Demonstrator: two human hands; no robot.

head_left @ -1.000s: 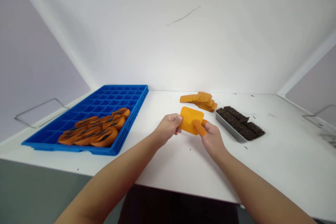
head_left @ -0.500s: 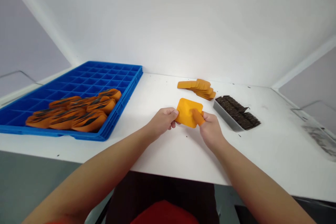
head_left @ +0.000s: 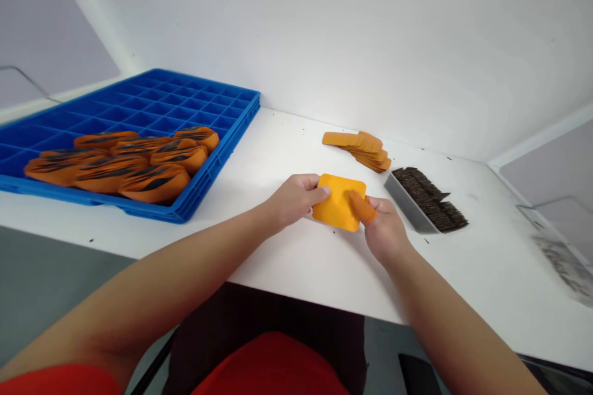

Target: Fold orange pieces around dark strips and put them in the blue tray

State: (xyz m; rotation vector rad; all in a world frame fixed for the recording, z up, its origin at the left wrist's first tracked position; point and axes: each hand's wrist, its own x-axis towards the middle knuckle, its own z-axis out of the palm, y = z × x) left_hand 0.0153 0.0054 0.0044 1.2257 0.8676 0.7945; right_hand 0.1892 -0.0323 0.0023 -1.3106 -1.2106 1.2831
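Between my two hands, just above the white table (head_left: pixel 287 271), is a yellow-orange square card (head_left: pixel 340 210) with rounded corners. My left hand (head_left: pixel 299 199) pinches its left edge, thumb on top. On the opposite side my right hand (head_left: pixel 384 225) grips the card, its thumb wearing an orange finger cot (head_left: pixel 364 207) and lying across the face. The fingers beneath the card are hidden. Beyond my hands lies a fanned pile of similar orange pieces (head_left: pixel 365 148). A grey metal tray (head_left: pixel 407 203) packed with dark brown thin strips (head_left: pixel 428 197) stands right of my right hand.
At the left, a blue divided crate (head_left: pixel 185 210) holds several bundles of orange pieces with dark strips (head_left: pixel 152 184) in its near compartments. A white wall (head_left: pixel 296 31) rises behind the table. Small dark scraps dot the tabletop. At far right sits a blurred clear container (head_left: pixel 563 265).
My left thumb has moved farther onto the card's face. The whole view has shifted and tilted slightly; both hands still hold the card.
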